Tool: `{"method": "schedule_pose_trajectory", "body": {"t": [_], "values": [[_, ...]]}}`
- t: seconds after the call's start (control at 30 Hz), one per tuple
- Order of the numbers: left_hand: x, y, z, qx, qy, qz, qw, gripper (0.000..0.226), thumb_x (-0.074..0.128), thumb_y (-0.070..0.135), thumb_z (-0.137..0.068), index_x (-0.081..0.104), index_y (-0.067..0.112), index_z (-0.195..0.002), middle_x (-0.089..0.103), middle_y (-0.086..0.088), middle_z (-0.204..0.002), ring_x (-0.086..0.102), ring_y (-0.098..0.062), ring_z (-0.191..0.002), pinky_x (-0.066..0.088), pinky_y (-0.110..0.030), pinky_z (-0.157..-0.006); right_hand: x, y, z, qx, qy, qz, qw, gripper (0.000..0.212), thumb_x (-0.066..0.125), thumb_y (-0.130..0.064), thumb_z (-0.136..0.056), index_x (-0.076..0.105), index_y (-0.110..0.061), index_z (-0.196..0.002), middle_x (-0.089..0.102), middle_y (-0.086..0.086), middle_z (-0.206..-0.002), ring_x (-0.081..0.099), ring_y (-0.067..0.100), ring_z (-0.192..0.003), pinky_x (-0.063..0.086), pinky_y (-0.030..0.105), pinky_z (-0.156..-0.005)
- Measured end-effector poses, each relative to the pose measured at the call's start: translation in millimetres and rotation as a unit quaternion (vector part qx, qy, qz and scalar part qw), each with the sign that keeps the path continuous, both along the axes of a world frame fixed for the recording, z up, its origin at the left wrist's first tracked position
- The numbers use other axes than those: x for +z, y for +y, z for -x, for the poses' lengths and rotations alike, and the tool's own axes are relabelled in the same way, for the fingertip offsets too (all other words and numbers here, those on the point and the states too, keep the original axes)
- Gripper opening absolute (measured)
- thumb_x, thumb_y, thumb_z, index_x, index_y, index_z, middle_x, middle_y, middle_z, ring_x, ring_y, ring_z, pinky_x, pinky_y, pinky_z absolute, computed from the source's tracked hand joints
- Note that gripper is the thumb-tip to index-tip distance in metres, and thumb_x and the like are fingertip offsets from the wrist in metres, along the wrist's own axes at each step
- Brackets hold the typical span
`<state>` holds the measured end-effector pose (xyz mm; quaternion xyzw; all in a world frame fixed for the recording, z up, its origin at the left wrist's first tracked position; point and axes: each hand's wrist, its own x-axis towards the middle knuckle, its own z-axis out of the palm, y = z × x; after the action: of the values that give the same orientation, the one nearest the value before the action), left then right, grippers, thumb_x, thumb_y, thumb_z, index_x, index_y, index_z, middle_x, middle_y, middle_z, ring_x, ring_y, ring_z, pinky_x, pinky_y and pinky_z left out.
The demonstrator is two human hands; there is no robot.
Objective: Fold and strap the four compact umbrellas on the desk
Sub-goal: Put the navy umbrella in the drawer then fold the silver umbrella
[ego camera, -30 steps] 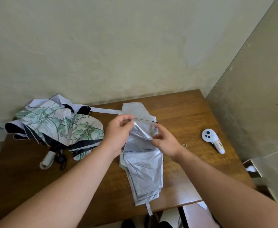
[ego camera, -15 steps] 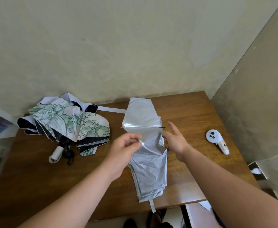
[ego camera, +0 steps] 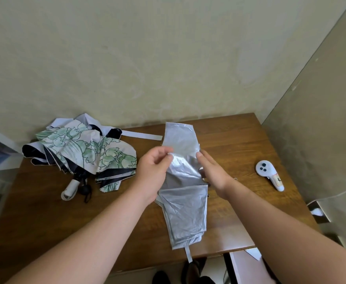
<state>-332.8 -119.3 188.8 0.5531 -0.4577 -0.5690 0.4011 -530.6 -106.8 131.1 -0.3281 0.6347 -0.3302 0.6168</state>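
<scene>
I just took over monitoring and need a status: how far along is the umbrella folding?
Nothing looks finished: no strapped umbrella is in view. In hand is the silver umbrella, its panels being flattened; the left hand pinches a fold and the right hand rests on the fabric, and its strap hangs loose at the desk edge. The floral umbrella is a loose heap. Only two umbrellas are visible.

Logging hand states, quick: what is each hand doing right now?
Left hand: pinching the silver umbrella fabric.
Right hand: fingers straight against the fabric, not visibly gripping.
</scene>
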Motion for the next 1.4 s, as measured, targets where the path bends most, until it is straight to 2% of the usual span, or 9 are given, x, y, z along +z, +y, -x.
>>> {"method": "schedule_pose_trajectory", "body": {"t": [0.17,0.23,0.37,0.57,0.7,0.87,1.03,1.23,1.4], "values": [[10,-22,13,0.000,0.002,0.011,1.000,0.031,0.062,0.001,-0.100,0.072,0.027,-0.114,0.074,0.009,-0.116,0.076,-0.011,-0.096,0.057,-0.032,-0.095,2,-2,9,0.038,0.045,0.002,0.998,0.109,0.047,-0.101,-0.070,0.026,-0.045,-0.161,0.032,-0.021,-0.164,0.032,0.014,-0.152,0.025,0.048,-0.126],[9,-23,16,-0.015,0.004,0.004,1.000,0.034,0.063,-0.001,-0.099,0.072,0.028,-0.113,0.073,0.008,-0.119,0.077,-0.011,-0.094,0.056,-0.035,-0.097,-3,0,11,0.013,-0.001,0.011,1.000,0.098,0.054,-0.097,-0.072,0.043,-0.044,-0.154,0.049,-0.016,-0.156,0.047,0.014,-0.144,0.034,0.048,-0.122],[-7,-23,13,0.010,-0.030,-0.014,0.999,0.030,0.068,0.010,-0.097,0.074,0.037,-0.110,0.070,0.006,-0.113,0.070,-0.012,-0.097,0.057,-0.047,-0.100,-3,2,9,-0.053,-0.001,0.031,0.998,0.060,0.087,-0.048,-0.078,0.061,-0.047,-0.132,0.067,0.004,-0.133,0.071,0.020,-0.109,0.056,0.034,-0.087],[-30,-18,4,-0.027,-0.142,-0.012,0.989,0.028,0.065,0.061,-0.090,0.057,0.063,-0.117,0.059,-0.004,-0.120,0.062,-0.020,-0.107,0.057,-0.044,-0.089,0,-1,13,-0.050,-0.041,0.039,0.997,0.062,0.074,0.000,-0.087,0.062,-0.040,-0.132,0.072,0.006,-0.107,0.069,0.019,-0.090,0.053,0.032,-0.076],[-38,-16,-1,-0.164,-0.229,0.049,0.958,0.061,0.086,0.034,-0.082,0.058,0.060,-0.130,0.063,0.020,-0.116,0.058,-0.004,-0.112,0.053,-0.035,-0.097,0,-2,12,-0.014,0.064,0.091,0.994,0.060,0.064,0.013,-0.086,0.064,-0.030,-0.127,0.070,0.011,-0.086,0.057,0.013,-0.059,0.045,0.025,-0.053],[-39,-20,-2,-0.152,-0.316,0.177,0.920,0.021,0.080,0.021,-0.089,0.080,0.035,-0.105,0.071,0.021,-0.095,0.064,-0.003,-0.092,0.058,-0.033,-0.084,1,-1,15,0.064,0.344,0.157,0.924,0.023,0.074,-0.015,-0.086,0.074,-0.033,-0.100,0.071,-0.011,-0.084,0.064,0.011,-0.077,0.052,0.026,-0.069],[-45,-16,-13,-0.166,-0.336,0.220,0.901,0.014,0.078,0.022,-0.092,0.080,0.033,-0.100,0.070,0.020,-0.095,0.061,-0.005,-0.094,0.056,-0.034,-0.082,-12,13,27,0.110,0.483,0.267,0.827,0.013,0.080,-0.014,-0.085,0.080,-0.022,-0.094,0.065,-0.004,-0.087,0.056,0.025,-0.091,0.046,0.034,-0.075],[-48,-7,-28,-0.199,-0.332,0.211,0.897,0.014,0.079,0.024,-0.091,0.078,0.033,-0.102,0.069,0.021,-0.106,0.057,-0.005,-0.109,0.051,-0.034,-0.094,-18,26,32,0.129,0.494,0.362,0.780,0.019,0.088,-0.008,-0.073,0.077,-0.019,-0.083,0.064,-0.006,-0.098,0.054,0.025,-0.094,0.047,0.030,-0.079],[-56,3,-36,-0.341,-0.395,0.235,0.820,0.067,0.086,0.034,-0.082,0.056,0.042,-0.142,0.052,0.025,-0.141,0.040,0.000,-0.131,0.032,-0.029,-0.112,-21,42,31,0.206,0.452,0.355,0.792,0.023,0.083,-0.008,-0.067,0.074,-0.026,-0.078,0.070,-0.018,-0.082,0.056,0.017,-0.093,0.041,0.018,-0.081]]}}
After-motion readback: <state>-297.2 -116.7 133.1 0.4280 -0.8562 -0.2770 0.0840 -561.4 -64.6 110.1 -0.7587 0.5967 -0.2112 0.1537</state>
